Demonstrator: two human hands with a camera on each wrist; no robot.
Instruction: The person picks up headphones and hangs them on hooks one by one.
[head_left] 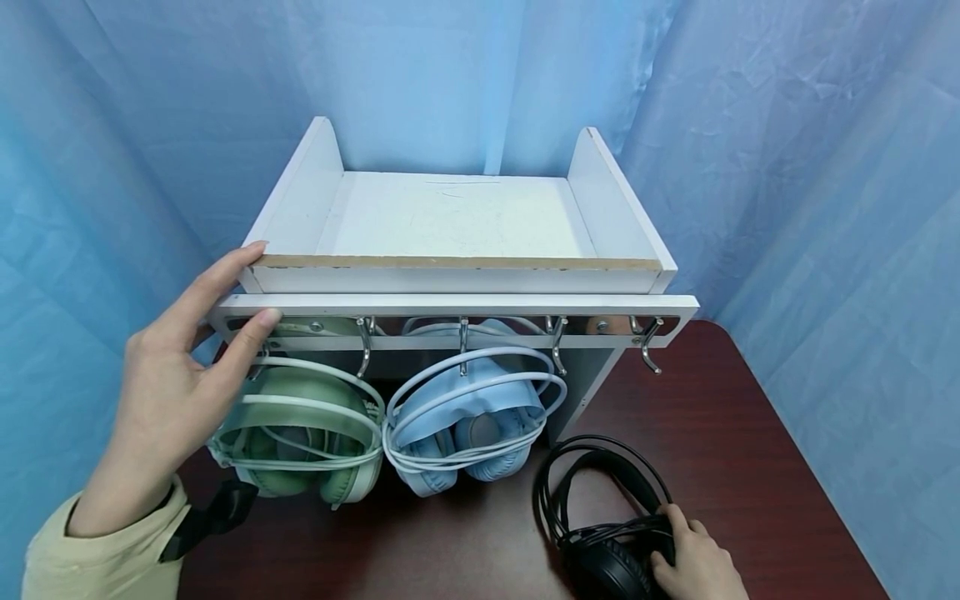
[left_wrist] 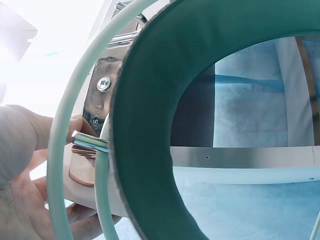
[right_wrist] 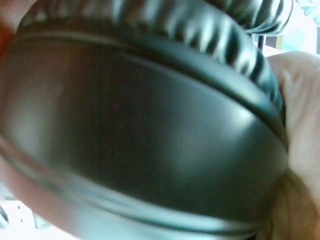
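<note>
My left hand (head_left: 168,367) grips the left end of a white hook shelf (head_left: 465,279), thumb on the front rail and a finger on the upper edge. Just below that hand, green headphones (head_left: 300,425) hang from the rail; their green band fills much of the left wrist view. Beside them hang blue headphones (head_left: 468,408). At the lower right, my right hand (head_left: 701,554) holds black headphones (head_left: 607,567) by an ear cup, with the black cable looped around the headband. That ear cup (right_wrist: 145,115) covers most of the right wrist view.
Several metal hooks (head_left: 648,346) line the rail, the rightmost bare. The shelf stands on a dark reddish table (head_left: 750,467), whose right edge slants toward the front. Blue curtains (head_left: 847,208) close off the back and both sides.
</note>
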